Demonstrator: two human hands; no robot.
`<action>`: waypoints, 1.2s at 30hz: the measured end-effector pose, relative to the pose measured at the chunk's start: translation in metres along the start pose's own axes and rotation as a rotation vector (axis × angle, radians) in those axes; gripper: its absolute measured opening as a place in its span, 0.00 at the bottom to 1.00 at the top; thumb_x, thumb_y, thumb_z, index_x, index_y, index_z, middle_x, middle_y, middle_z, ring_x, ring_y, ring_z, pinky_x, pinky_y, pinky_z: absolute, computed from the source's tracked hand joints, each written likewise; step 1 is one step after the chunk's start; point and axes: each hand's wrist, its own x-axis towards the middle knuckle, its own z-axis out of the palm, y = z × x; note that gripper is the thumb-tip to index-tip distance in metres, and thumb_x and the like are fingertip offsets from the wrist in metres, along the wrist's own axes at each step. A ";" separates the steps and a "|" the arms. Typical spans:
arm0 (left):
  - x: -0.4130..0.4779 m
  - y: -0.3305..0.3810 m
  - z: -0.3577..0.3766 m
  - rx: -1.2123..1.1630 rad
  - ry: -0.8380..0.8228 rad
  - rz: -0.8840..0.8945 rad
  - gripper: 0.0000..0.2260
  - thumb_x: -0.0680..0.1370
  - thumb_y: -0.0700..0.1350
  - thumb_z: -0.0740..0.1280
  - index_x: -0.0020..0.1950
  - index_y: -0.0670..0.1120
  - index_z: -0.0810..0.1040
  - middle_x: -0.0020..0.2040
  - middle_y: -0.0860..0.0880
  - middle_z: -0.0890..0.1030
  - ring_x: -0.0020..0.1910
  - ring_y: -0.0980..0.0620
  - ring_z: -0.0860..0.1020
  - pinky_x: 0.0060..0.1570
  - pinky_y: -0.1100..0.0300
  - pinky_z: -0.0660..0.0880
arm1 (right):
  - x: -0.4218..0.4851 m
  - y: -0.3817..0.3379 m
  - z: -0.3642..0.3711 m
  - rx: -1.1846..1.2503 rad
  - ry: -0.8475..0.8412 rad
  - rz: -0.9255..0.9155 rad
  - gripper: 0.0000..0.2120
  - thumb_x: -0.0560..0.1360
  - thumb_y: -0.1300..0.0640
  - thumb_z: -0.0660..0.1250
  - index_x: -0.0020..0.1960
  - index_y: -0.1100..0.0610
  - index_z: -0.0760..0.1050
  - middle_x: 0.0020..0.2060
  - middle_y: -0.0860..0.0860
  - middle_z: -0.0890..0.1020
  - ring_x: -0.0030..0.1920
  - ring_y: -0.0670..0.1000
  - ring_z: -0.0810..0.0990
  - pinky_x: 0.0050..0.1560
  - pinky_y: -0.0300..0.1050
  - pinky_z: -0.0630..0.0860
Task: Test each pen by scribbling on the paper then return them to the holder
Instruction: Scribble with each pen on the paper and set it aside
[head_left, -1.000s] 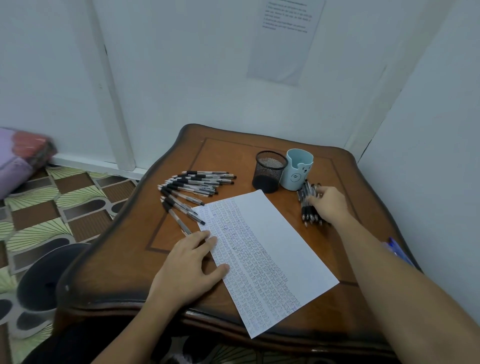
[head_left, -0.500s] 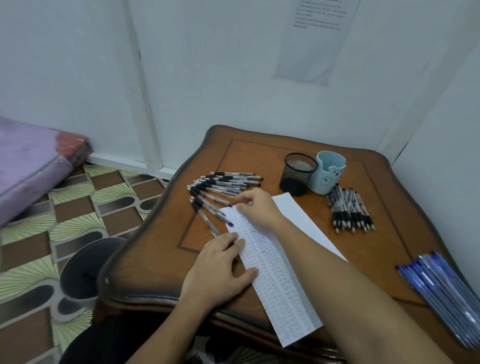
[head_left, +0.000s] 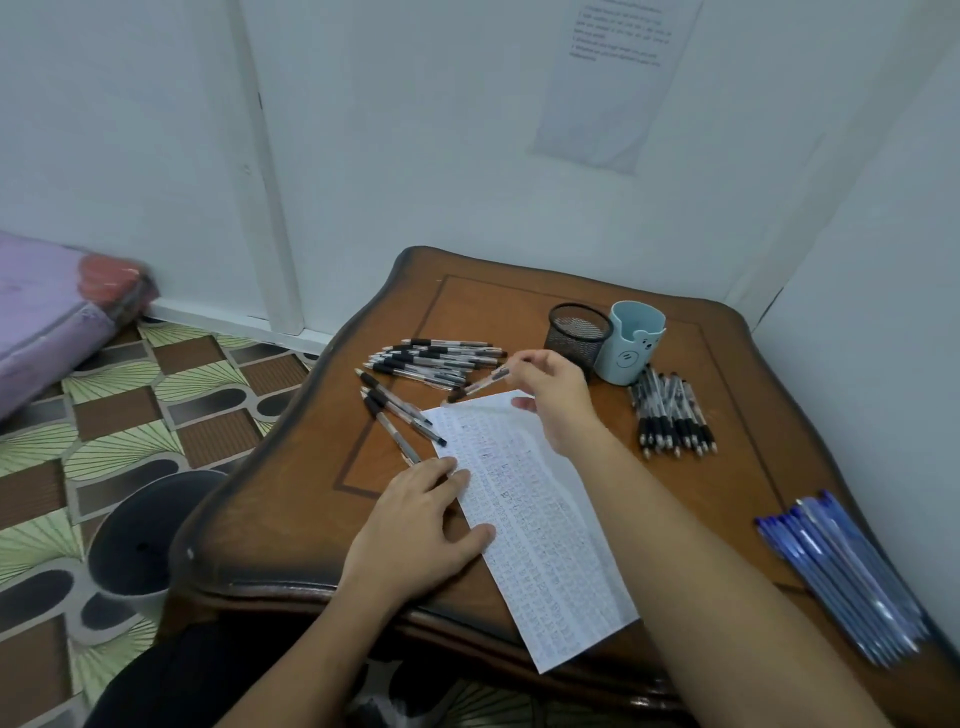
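Note:
A sheet of paper (head_left: 540, 525) covered in scribbles lies on the wooden table (head_left: 519, 301). My left hand (head_left: 421, 530) presses flat on the paper's left edge. Above the sheet's far end, my right hand (head_left: 556, 395) pinches a black-grip pen (head_left: 480, 384) with its tip pointing down-left. Several more black pens (head_left: 436, 358) lie fanned out at the left. A second bunch of black pens (head_left: 672, 413) lies at the right. A black mesh holder (head_left: 577, 332) and a light blue bear holder (head_left: 631, 343) stand at the back.
A pile of blue pens (head_left: 841, 566) lies at the table's right front edge. A grey bin (head_left: 135, 540) stands on the patterned floor left of the table. White walls close off the back and right. A purple mattress (head_left: 47, 317) lies far left.
My right hand left the right-hand bunch of pens, crossed to the left pile and lifted one pen from it. The camera view turned leftward. My left hand stayed on the paper.

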 end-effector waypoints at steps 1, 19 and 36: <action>0.000 0.000 0.000 -0.006 -0.002 -0.003 0.40 0.68 0.73 0.50 0.74 0.51 0.68 0.74 0.54 0.65 0.73 0.55 0.60 0.71 0.62 0.53 | -0.006 -0.005 -0.010 0.132 0.015 0.024 0.01 0.81 0.59 0.66 0.50 0.55 0.75 0.48 0.54 0.84 0.49 0.52 0.82 0.48 0.47 0.78; 0.000 0.008 -0.006 0.009 -0.079 -0.045 0.49 0.62 0.79 0.47 0.75 0.53 0.66 0.75 0.55 0.63 0.74 0.56 0.58 0.73 0.57 0.54 | -0.094 -0.012 -0.099 0.191 0.013 -0.059 0.07 0.83 0.59 0.61 0.57 0.60 0.76 0.24 0.50 0.69 0.25 0.47 0.67 0.29 0.42 0.71; 0.001 0.008 -0.003 -0.006 -0.035 -0.050 0.43 0.65 0.75 0.52 0.73 0.51 0.70 0.74 0.54 0.66 0.73 0.54 0.61 0.72 0.56 0.56 | -0.124 0.050 -0.129 -0.070 -0.070 -0.069 0.18 0.80 0.51 0.61 0.43 0.65 0.79 0.33 0.60 0.83 0.26 0.48 0.77 0.25 0.37 0.70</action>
